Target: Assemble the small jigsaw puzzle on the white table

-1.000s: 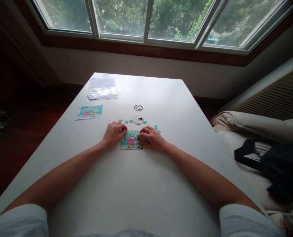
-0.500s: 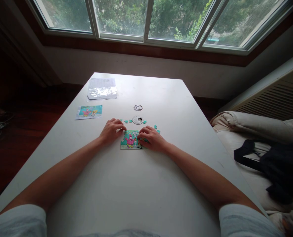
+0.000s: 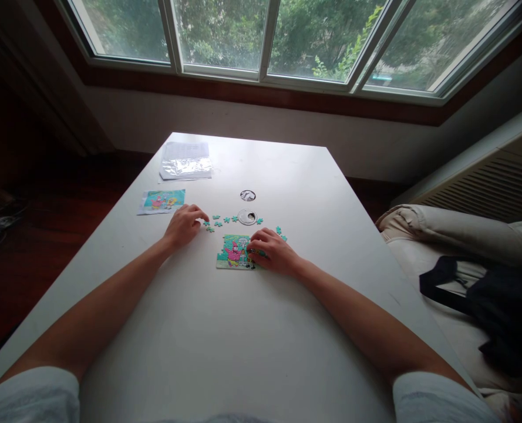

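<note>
A small, partly built cartoon jigsaw puzzle (image 3: 234, 252) lies on the white table (image 3: 225, 341). My right hand (image 3: 272, 249) rests on the puzzle's right side, fingers curled and pressing on it. My left hand (image 3: 184, 223) is to the puzzle's upper left, fingers bent toward a few loose teal pieces (image 3: 216, 221) scattered there. More loose teal pieces (image 3: 279, 232) lie just beyond my right hand. Whether the left fingers hold a piece is unclear.
A picture card (image 3: 161, 200) and a clear plastic bag (image 3: 185, 160) lie at the far left of the table. Two round cable holes (image 3: 247, 216) sit behind the puzzle. A cushion with a black bag (image 3: 485, 299) is on the right. Windows stand ahead.
My left hand has left the puzzle's left edge and moved left and away toward the loose teal pieces. The right hand stays on the puzzle.
</note>
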`<state>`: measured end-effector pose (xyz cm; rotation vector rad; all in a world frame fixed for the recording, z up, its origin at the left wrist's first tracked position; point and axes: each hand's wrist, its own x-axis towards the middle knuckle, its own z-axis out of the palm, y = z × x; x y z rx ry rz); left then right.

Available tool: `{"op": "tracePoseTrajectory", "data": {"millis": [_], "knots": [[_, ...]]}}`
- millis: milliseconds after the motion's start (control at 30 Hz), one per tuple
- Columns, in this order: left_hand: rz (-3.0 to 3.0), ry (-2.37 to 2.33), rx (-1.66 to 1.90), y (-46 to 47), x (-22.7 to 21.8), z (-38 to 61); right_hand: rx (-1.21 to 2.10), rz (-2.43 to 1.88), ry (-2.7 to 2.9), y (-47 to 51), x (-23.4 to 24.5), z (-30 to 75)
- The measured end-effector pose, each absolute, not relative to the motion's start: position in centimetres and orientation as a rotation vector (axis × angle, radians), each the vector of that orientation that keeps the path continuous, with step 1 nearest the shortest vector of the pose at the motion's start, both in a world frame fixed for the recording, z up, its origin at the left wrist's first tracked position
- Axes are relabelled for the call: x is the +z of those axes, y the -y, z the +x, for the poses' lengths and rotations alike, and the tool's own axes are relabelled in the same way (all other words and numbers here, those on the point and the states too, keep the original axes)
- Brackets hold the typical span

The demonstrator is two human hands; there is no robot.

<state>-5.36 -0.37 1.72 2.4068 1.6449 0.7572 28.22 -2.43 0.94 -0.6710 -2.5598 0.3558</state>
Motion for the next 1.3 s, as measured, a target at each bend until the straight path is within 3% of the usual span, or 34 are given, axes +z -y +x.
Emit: {"op": "tracePoseTrajectory", "data": {"millis": [267,867,1300], "knots": [[2.597,-1.553,0.580,1.2,2.2,-4.6,0.355,-0.667,2.554,2.4,0.9,28.3],[2.541,-1.440,0.642,1.5,1.4,-2.8,0.369,-0.678,2.555,2.2,0.8,28.4],[2.528,-1.673,0.540,3.3,2.4,-1.3,0.366,-0.678,2.560,2.2,0.8,28.4]]}}
